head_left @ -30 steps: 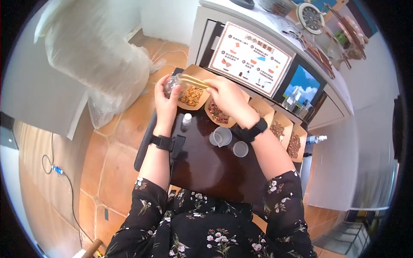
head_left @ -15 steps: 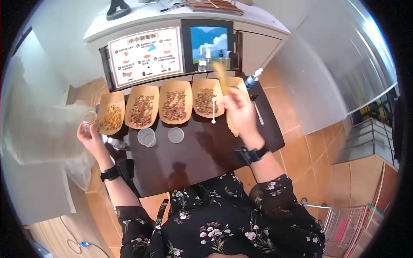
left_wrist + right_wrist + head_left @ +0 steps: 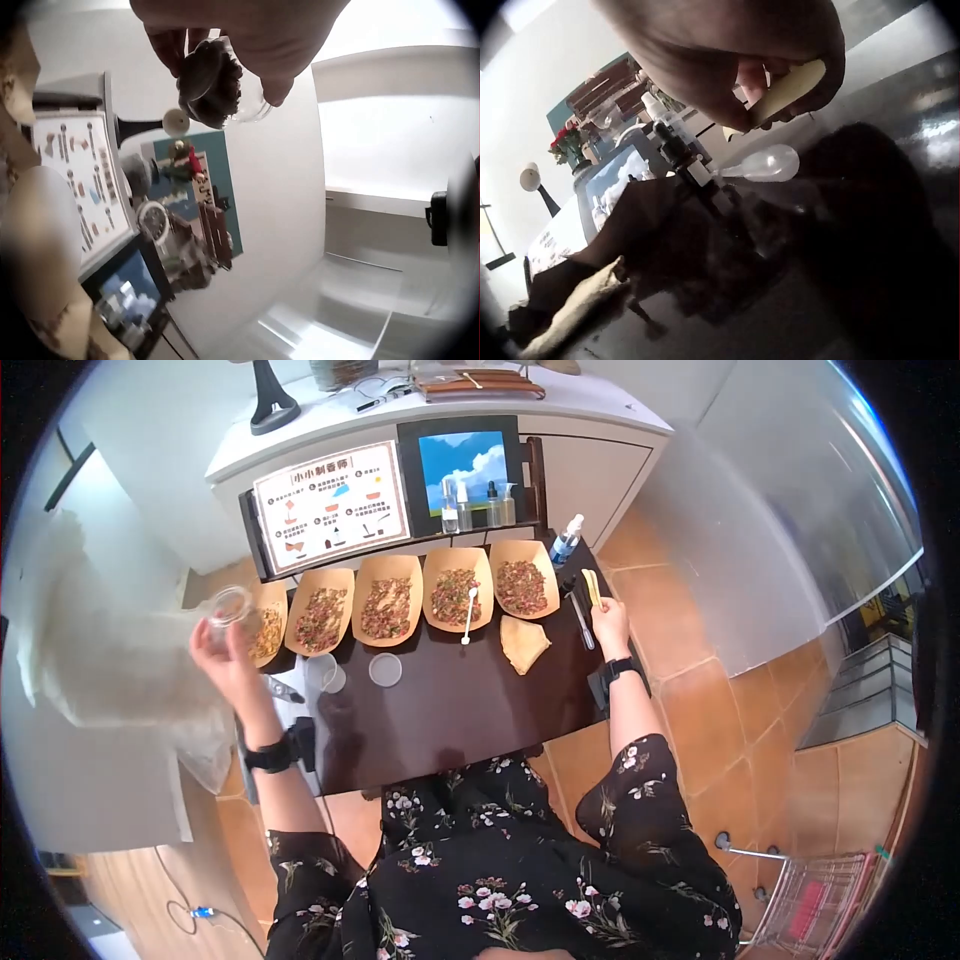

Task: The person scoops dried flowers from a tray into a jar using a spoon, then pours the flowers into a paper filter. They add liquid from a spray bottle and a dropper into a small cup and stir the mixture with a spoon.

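Five boat-shaped paper trays (image 3: 457, 588) stand on the dark glossy bench (image 3: 430, 710), while the left hand (image 3: 228, 663) grips a clear round jar (image 3: 231, 606) and the right hand (image 3: 611, 627) pinches smooth yellowish tongs (image 3: 592, 588).

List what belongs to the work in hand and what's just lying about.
Likely part of the work:
glass jar in left hand
yellow tongs in right hand
paper trays
white spoon

Probably just lying about:
wire cart
floor cable
black stand

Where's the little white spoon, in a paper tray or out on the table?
Mostly in. The white spoon lies across dried bits in the fourth tray from the left, its near end past the rim.
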Demonstrator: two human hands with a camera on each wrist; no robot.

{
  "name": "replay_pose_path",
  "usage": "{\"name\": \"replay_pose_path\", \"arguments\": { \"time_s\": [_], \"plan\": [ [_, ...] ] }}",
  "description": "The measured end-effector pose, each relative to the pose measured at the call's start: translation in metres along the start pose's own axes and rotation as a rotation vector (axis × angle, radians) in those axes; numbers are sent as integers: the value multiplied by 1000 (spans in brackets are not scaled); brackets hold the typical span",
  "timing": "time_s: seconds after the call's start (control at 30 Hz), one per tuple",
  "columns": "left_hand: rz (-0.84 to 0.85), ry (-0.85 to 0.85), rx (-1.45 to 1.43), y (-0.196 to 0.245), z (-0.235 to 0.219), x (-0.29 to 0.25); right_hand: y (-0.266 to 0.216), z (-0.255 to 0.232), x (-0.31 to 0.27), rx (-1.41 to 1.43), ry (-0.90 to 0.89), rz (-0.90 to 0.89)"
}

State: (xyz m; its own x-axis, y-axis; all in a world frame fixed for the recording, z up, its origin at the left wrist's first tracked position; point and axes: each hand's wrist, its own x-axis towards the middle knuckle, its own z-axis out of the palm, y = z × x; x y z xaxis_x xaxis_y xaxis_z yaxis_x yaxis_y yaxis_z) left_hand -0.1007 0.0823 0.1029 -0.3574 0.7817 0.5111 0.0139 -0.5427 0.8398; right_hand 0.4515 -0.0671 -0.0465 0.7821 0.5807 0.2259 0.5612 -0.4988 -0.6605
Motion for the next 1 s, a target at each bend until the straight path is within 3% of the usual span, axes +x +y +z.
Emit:
{"name": "replay_pose_path", "arguments": {
  "time_s": [0.13, 0.2, 0.27, 0.33, 0.4, 0.47, 0.53, 0.6, 0.63, 0.67, 0.73, 0.77, 0.8, 0.87, 1.0],
  "plan": [
    [-104, -259, 5, 49, 55, -56, -17, -2, -8, -117, -24, -84],
    [-301, -455, -119, 44, 71, -80, -22, -1, -10, -126, -32, -94],
    [-361, -642, -216, 27, 83, -102, -23, -1, -11, -139, -34, -106],
    [-571, -679, -364, 32, 93, -122, -25, -4, -14, -136, -15, -126],
    [-582, -644, -403, 9, 96, -134, -24, -8, -16, -80, -77, -102],
    [-780, -557, -508, 6, 98, -145, -19, -11, -16, -33, -75, -130],
    [-714, -562, -522, 2, 103, -153, -13, -12, -14, -50, -100, -133],
    [-454, -707, -257, -2, 105, -158, -9, -12, -12, -31, -109, -151],
    [-447, -764, -83, -4, 103, -157, -6, -13, -10, -24, -116, -134],
    [-443, -765, -90, -10, 101, -157, -5, -13, -7, -25, -109, -137],
    [-330, -907, 194, -9, 103, -159, 2, -10, 0, -2, -135, -148],
    [-135, -877, 376, -7, 100, -164, 6, -11, 4, 14, -130, -162],
    [-129, -879, 368, -3, 100, -166, 4, -15, 6, 48, -120, -148],
    [46, -926, 533, -1, 99, -166, 12, -4, 24, 174, -105, -118],
    [-36, -1002, 572, 1, 98, -171, -30, -30, 53, 479, -231, 24]
  ]
}}
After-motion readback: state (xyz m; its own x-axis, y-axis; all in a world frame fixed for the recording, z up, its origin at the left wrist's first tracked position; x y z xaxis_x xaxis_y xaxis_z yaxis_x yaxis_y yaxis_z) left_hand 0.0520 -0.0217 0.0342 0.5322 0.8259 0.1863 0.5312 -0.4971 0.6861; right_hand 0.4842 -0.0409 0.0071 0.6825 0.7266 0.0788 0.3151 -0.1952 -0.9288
